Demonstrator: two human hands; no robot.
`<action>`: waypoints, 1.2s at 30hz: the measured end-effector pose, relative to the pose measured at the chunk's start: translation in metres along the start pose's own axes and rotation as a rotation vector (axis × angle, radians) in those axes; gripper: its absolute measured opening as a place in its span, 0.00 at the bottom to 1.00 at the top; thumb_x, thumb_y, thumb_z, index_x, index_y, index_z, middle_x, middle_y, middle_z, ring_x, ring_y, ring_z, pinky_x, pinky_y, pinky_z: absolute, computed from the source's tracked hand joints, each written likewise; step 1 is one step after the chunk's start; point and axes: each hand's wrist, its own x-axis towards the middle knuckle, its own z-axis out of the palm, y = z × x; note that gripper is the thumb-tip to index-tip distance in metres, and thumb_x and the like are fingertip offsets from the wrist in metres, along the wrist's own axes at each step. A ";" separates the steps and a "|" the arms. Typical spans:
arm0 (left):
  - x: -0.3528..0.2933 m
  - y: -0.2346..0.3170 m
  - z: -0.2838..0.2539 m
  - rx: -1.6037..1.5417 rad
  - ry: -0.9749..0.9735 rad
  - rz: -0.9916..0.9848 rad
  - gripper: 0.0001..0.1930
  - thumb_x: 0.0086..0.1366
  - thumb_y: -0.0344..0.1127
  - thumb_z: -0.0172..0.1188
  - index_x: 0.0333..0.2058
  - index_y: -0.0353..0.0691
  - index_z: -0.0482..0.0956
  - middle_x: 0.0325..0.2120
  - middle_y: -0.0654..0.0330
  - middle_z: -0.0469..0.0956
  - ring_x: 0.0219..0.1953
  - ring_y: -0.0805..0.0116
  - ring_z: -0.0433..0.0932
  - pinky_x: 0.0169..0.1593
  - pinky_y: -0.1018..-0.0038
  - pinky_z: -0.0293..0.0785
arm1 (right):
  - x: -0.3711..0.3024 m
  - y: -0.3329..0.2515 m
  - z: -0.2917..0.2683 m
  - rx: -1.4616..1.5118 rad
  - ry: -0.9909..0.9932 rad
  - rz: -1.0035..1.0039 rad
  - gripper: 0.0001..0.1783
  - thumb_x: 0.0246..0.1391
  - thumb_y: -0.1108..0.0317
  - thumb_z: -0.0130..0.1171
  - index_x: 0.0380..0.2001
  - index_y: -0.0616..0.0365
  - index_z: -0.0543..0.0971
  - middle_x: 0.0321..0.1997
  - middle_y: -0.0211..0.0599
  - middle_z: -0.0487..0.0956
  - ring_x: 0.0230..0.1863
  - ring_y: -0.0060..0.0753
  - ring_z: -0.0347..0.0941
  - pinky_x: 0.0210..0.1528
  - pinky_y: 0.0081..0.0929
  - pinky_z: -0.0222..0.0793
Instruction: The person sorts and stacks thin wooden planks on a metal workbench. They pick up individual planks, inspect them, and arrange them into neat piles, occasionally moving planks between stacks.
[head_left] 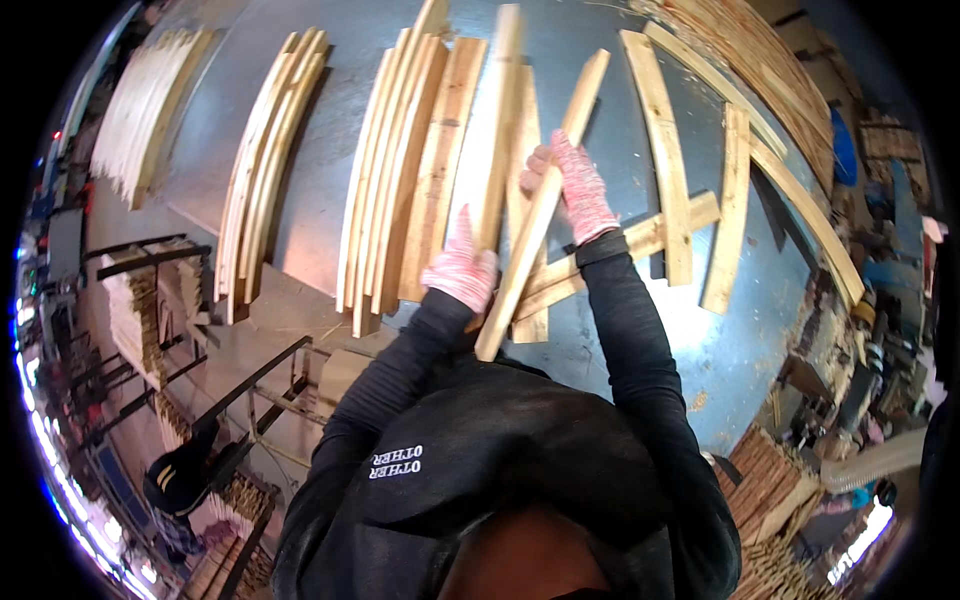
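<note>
Both my hands wear red-and-white knit gloves. My right hand (pixel 580 190) is closed around a narrow wooden plank (pixel 530 232), which slants from far right to near left across the metal table (pixel 610 330). My left hand (pixel 463 268) is at the near end of a pale wooden board (pixel 495 130), its thumb and forefinger on either side; the board is blurred. Left of it lies another wooden board (pixel 445 165), beside a row of planks (pixel 385 180). Under the slanting plank, a board (pixel 650 232) lies crosswise. The undersides of both grips are hidden.
Farther left on the table are a plank bundle (pixel 268 170) and a pale stack (pixel 150 105). To the right lie separate boards (pixel 660 150) and a long strip (pixel 810 215). A co-worker (pixel 185 480) is at lower left, near metal racks (pixel 250 385). Stacked wood (pixel 770 485) stands at lower right.
</note>
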 end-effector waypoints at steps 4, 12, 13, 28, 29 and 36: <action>-0.009 -0.014 -0.011 0.072 -0.043 0.423 0.28 0.66 0.38 0.54 0.62 0.36 0.64 0.47 0.43 0.77 0.47 0.47 0.78 0.52 0.60 0.74 | -0.001 0.035 0.024 -0.158 -0.036 -0.082 0.22 0.50 0.65 0.70 0.45 0.58 0.73 0.41 0.40 0.77 0.41 0.39 0.78 0.41 0.37 0.82; 0.031 -0.061 0.014 0.647 0.203 0.010 0.49 0.54 0.51 0.67 0.67 0.39 0.50 0.60 0.39 0.60 0.60 0.40 0.64 0.57 0.48 0.66 | -0.004 0.020 0.014 0.093 -0.022 0.195 0.15 0.57 0.66 0.60 0.41 0.67 0.72 0.36 0.48 0.76 0.39 0.48 0.79 0.47 0.43 0.82; 0.036 -0.061 0.010 0.572 0.151 -0.078 0.49 0.54 0.51 0.68 0.67 0.39 0.50 0.60 0.39 0.61 0.60 0.40 0.64 0.58 0.48 0.66 | -0.002 0.023 0.019 -0.044 -0.064 0.127 0.15 0.57 0.66 0.60 0.41 0.66 0.72 0.35 0.47 0.77 0.37 0.46 0.80 0.44 0.41 0.82; 0.001 -0.053 -0.034 0.610 -0.138 -0.249 0.59 0.59 0.54 0.63 0.69 0.36 0.25 0.60 0.31 0.63 0.48 0.39 0.77 0.53 0.57 0.74 | 0.018 0.071 0.082 -1.780 0.131 -0.511 0.46 0.60 0.32 0.40 0.62 0.65 0.63 0.60 0.63 0.69 0.63 0.55 0.65 0.61 0.48 0.62; -0.005 -0.069 -0.028 0.565 0.004 -0.074 0.55 0.61 0.48 0.63 0.69 0.35 0.28 0.58 0.30 0.64 0.48 0.41 0.78 0.51 0.54 0.75 | 0.011 0.054 0.067 -1.861 0.354 -0.517 0.45 0.58 0.35 0.47 0.63 0.65 0.61 0.62 0.64 0.67 0.66 0.53 0.61 0.62 0.47 0.61; -0.003 -0.087 -0.039 0.857 0.400 0.333 0.48 0.54 0.53 0.68 0.67 0.36 0.55 0.63 0.34 0.57 0.64 0.38 0.60 0.63 0.47 0.59 | 0.007 0.051 -0.003 -1.489 0.459 0.127 0.39 0.56 0.55 0.57 0.61 0.70 0.55 0.43 0.58 0.80 0.45 0.52 0.80 0.48 0.48 0.73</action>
